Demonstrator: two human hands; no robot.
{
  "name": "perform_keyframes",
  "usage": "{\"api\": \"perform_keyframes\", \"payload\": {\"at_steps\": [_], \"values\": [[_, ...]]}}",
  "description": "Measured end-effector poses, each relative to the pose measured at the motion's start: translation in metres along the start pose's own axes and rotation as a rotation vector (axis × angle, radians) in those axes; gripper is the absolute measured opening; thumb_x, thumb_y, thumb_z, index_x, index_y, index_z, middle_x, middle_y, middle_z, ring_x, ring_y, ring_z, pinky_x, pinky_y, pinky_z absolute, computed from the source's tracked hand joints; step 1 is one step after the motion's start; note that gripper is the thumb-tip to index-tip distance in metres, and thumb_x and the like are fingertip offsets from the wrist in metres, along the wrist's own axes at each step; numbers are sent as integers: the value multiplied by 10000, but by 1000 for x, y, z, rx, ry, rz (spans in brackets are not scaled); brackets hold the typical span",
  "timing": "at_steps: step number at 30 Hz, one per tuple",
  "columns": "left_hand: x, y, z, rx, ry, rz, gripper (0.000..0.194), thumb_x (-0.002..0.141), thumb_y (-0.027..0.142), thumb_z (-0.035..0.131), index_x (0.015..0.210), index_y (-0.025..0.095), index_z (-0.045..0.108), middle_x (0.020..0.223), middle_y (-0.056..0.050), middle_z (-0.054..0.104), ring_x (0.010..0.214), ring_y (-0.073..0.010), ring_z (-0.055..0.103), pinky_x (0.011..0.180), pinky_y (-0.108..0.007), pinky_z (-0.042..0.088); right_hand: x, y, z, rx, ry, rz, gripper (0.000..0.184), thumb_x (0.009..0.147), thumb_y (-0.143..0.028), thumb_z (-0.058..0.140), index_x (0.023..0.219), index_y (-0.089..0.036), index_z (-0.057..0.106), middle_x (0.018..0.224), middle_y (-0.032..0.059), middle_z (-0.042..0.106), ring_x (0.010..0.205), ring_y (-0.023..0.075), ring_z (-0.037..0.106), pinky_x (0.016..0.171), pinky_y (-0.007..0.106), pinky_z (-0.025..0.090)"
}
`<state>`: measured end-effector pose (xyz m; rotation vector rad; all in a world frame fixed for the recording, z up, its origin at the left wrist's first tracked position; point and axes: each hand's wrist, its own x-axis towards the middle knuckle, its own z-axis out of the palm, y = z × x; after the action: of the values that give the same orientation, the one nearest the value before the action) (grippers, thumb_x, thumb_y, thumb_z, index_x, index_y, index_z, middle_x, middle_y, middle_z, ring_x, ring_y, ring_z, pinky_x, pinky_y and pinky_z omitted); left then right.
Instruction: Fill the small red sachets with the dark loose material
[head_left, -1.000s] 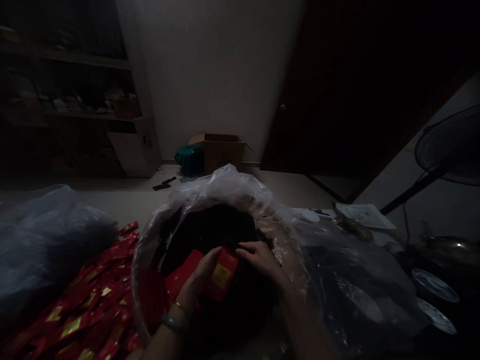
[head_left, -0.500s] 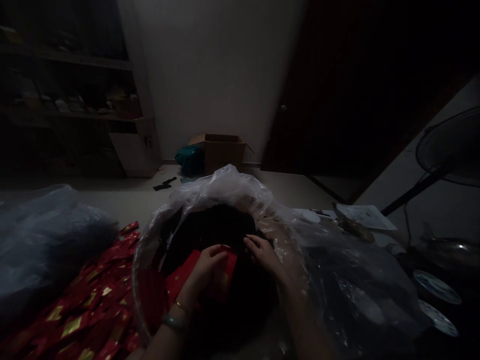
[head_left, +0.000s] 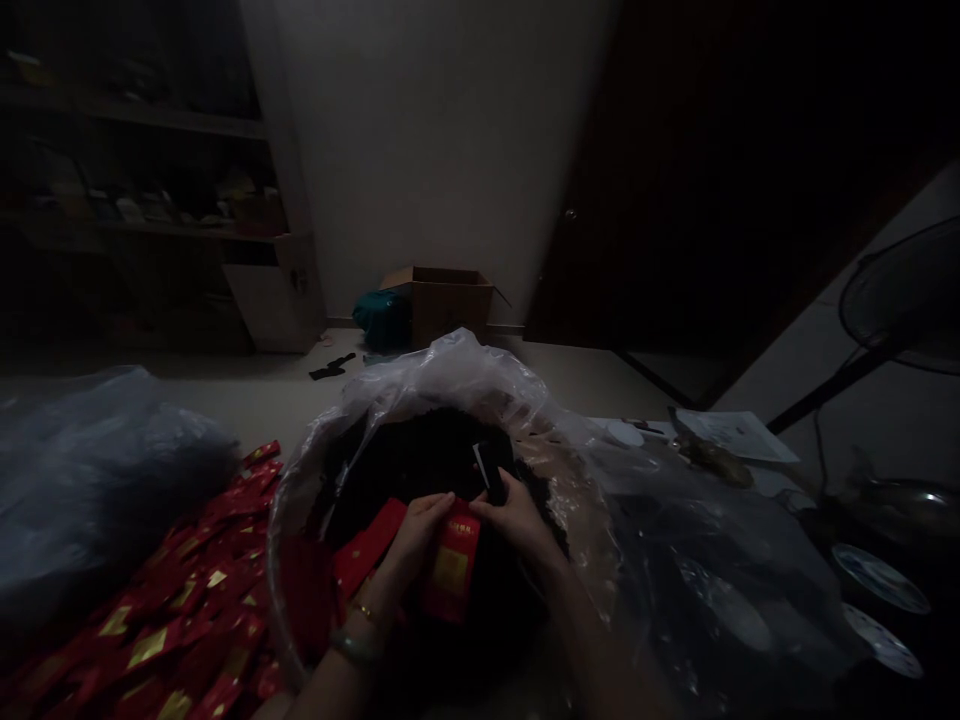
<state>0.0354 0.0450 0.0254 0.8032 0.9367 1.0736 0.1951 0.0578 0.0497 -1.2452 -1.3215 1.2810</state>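
Observation:
My left hand (head_left: pixel 421 530) and my right hand (head_left: pixel 515 517) meet at the top of a red packet with a gold square (head_left: pixel 452 566), pinching it between them. A second red packet (head_left: pixel 367 548) lies under my left wrist. Just above my right fingers stands a small dark strip with a pale edge (head_left: pixel 491 472). Both hands are over a dark, loose, leaf-like mass (head_left: pixel 409 460) inside a round plastic-lined basin (head_left: pixel 289 570). Low in the basin, the dark mass hides in shadow.
A heap of red-and-gold packets (head_left: pixel 157 610) lies left of the basin, beside a grey plastic bag (head_left: pixel 97 480). Clear plastic sheet (head_left: pixel 712 570) spreads right. Further off are a cardboard box (head_left: pixel 442 305), a teal bag (head_left: pixel 382 320), a standing fan (head_left: pixel 900 285) and patterned plates (head_left: pixel 879 578).
My hands have closed together on the red packet's top, and more of the packet now shows. The dark strip has appeared above my right fingers. The whole view has shifted slightly.

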Motion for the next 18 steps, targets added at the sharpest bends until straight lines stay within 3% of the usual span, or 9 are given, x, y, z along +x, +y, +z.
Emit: {"api": "perform_keyframes", "payload": {"at_steps": [3,6,9,10,12,14,16,18], "values": [[-4,7,2,-64,-88,-106,409,671,533,673,698,125,655,591,-18,646,503,-123,538,546,-240,415,1,1,-8,28,34,29,487,519,-278,749,969,-175,594,589,-46,602,531,140,560,518,248,434],[-11,12,7,-87,-279,-338,558,771,614,492,951,116,671,707,-76,695,577,-185,622,625,-312,469,1,0,-12,75,77,61,454,528,-326,756,924,-165,605,573,-33,611,481,130,542,475,241,415],[-16,19,3,-95,-350,-427,656,814,645,358,1092,116,630,704,-84,690,536,-187,613,592,-325,471,-1,-6,-12,175,82,54,529,556,-384,751,1006,-161,583,711,13,673,477,113,542,431,220,393],[-16,22,-3,-120,-315,-380,670,814,653,337,1118,127,618,702,-80,686,519,-175,596,575,-313,464,-1,-8,-12,201,95,44,579,566,-403,748,1059,-164,562,776,32,689,475,109,542,413,213,381],[-16,31,-18,-224,-161,-157,725,778,727,251,1224,238,546,808,-69,699,535,-176,590,551,-316,457,-1,-11,-15,224,154,23,631,603,-441,730,1132,-165,524,859,61,700,467,102,536,382,205,358],[-13,41,-35,-278,48,122,615,784,706,279,1288,394,443,1046,-27,686,739,-186,639,641,-307,471,-1,-12,-18,229,222,8,609,644,-463,704,1139,-158,521,879,76,701,453,95,520,364,203,344],[-9,49,-47,-213,235,396,578,807,667,259,1311,416,387,1267,-4,585,991,-201,605,778,-317,461,0,-11,-22,230,257,4,574,672,-472,682,1122,-149,529,886,88,699,446,88,509,357,201,342],[-4,53,-52,159,311,341,609,802,657,249,1218,295,508,1243,-61,596,1044,-238,579,813,-340,449,1,-9,-25,210,256,4,552,690,-481,663,1104,-139,539,892,101,698,439,86,505,352,203,340]]}}
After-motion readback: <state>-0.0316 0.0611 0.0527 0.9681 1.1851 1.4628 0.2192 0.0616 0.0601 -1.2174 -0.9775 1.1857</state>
